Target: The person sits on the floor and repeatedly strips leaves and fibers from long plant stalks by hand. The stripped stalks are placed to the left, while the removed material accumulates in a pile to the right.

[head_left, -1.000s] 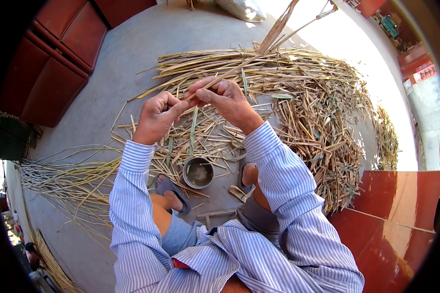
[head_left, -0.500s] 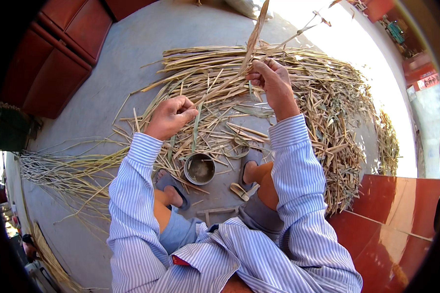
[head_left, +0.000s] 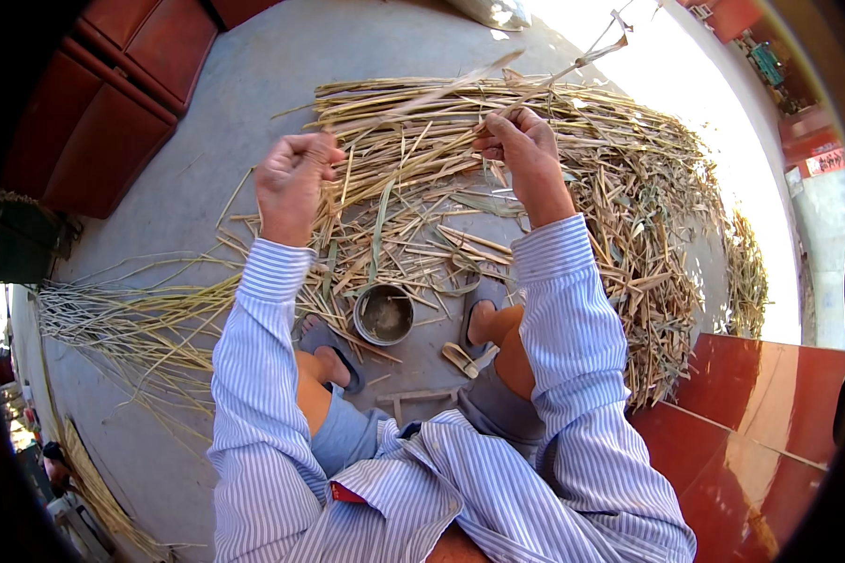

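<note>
My right hand [head_left: 528, 155] is closed round a thin dry stalk [head_left: 563, 70], whose ragged end sticks up to the right. Off to the left, my left hand [head_left: 294, 178] is raised and somewhat blurred, its fingers closed. A pale dry leaf strip [head_left: 446, 89], smeared by motion, stretches from its fingertips toward the upper right, apart from the right hand. Beneath both hands lies a broad heap of straw-coloured stalks [head_left: 394, 113]. Short cut pieces [head_left: 413, 253] and a green leaf strip [head_left: 380, 230] are scattered nearer my feet.
A small metal bowl [head_left: 384, 314] stands between my sandalled feet, with a pale wooden piece [head_left: 465, 359] beside it. Loose dry leaves [head_left: 643, 310] pile up at the right. Long thin stems [head_left: 141, 314] fan out at the left. Red cabinets [head_left: 113, 122] stand far left; reddish panels [head_left: 723, 432] lie right.
My left hand has moved up and left, drawing the dry leaf strip away from the right hand and tilting it flatter. My right hand has stayed nearly in place with the stalk.
</note>
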Motion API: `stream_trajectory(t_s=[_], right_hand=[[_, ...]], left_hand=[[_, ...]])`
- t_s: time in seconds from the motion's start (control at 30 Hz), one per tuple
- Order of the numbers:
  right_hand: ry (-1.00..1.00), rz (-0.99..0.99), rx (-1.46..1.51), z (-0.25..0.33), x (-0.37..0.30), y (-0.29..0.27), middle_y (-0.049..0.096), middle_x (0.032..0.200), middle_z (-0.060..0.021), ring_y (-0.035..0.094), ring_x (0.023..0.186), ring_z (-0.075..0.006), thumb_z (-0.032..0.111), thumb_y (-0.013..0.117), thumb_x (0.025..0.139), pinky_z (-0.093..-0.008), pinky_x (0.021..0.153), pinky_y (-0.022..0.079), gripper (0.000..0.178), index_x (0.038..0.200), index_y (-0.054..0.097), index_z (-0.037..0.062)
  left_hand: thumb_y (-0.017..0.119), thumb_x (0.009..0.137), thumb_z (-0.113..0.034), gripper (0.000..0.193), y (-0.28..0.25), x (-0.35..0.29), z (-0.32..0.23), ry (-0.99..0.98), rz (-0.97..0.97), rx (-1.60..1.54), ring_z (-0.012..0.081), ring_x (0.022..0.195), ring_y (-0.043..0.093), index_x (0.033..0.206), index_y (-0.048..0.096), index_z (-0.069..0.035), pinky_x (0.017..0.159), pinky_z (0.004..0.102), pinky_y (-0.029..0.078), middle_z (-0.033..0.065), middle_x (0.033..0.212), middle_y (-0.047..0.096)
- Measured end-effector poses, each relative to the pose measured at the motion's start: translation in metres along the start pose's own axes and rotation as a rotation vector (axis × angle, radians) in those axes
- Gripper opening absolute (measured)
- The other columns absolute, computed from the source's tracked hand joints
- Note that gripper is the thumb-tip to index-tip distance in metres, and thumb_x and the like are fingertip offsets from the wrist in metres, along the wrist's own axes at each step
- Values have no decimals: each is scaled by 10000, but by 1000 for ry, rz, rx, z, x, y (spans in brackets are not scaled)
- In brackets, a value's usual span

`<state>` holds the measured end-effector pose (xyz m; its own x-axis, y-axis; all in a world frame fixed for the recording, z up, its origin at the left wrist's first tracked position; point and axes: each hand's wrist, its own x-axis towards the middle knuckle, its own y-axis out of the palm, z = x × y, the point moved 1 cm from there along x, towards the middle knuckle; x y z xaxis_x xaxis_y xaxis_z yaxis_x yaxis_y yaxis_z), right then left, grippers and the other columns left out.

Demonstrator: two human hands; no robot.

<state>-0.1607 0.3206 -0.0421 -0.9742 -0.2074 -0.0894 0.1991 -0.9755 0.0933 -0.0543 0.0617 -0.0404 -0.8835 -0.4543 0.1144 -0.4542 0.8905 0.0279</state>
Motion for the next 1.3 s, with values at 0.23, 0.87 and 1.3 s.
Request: stream_trajectory(t_s=[0.23, 0.87, 1.3], right_hand=[[50, 21, 87, -3, 1, -13, 686, 863, -103, 679, 727, -151, 196, 626, 929, -244, 658, 557, 187, 938, 592, 12], [-174, 299, 498, -2, -8, 42, 690, 1019, -122, 675, 895, -177, 158, 597, 964, -278, 792, 554, 164, 1079, 596, 41], [-150, -115, 692, 1, 10, -52, 699, 935, -102, 690, 804, -161, 137, 599, 963, -234, 633, 558, 106, 1023, 597, 50]], left_hand=[[681, 883, -287, 218, -70, 30, 7, 700, -103, 1328, 218, 569, 558, 894, 651, -71, 531, 338, 399, 97, 779, 690], [708, 904, -210, 191, 31, 5, -10, -166, 422, 19, 25, 571, 491, 836, 631, -48, 495, 169, 356, -31, 663, 574], [713, 896, -170, 186, -17, 1, -24, 45, 434, 261, 38, 593, 491, 842, 646, -5, 523, 191, 389, -9, 665, 593]])
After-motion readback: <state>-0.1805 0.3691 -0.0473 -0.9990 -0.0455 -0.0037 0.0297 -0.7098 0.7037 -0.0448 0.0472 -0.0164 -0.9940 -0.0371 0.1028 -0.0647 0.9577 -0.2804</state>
